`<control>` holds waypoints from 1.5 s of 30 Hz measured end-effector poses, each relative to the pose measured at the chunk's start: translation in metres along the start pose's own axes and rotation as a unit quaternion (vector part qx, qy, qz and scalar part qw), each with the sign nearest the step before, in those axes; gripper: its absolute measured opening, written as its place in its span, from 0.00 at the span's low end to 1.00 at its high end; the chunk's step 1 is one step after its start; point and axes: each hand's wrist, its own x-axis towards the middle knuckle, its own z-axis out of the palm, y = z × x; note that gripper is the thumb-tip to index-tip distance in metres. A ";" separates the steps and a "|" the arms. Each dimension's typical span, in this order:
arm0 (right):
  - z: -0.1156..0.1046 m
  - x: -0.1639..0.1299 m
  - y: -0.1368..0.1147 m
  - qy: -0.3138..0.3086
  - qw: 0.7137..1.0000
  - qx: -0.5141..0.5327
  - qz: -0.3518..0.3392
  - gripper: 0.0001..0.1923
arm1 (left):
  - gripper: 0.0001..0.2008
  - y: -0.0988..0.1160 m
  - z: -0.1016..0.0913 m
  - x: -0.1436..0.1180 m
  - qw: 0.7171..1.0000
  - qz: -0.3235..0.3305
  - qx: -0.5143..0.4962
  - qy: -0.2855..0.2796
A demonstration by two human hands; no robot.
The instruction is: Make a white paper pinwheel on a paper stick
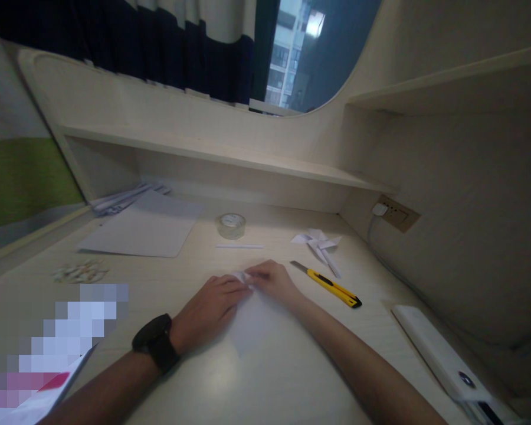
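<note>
While pinching the far corner of the white paper sheet (248, 321), mid-desk near the front edge, left hand (210, 310) and right hand (272, 278) close fingertips on it together. Could crease crooked if pressed unevenly. Could snag on the yellow utility knife (330, 284), lying just right with blade exposed.

One tape roll (232, 225), one knife (331, 285)

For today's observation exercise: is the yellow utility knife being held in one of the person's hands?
No, the yellow utility knife lies on the desk beside the right hand, while both hands press the white paper.
</note>
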 end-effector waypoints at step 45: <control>-0.018 -0.009 -0.032 -0.038 0.866 0.392 0.308 0.18 | 0.30 -0.022 -0.001 0.006 0.876 -0.350 -0.267 0.198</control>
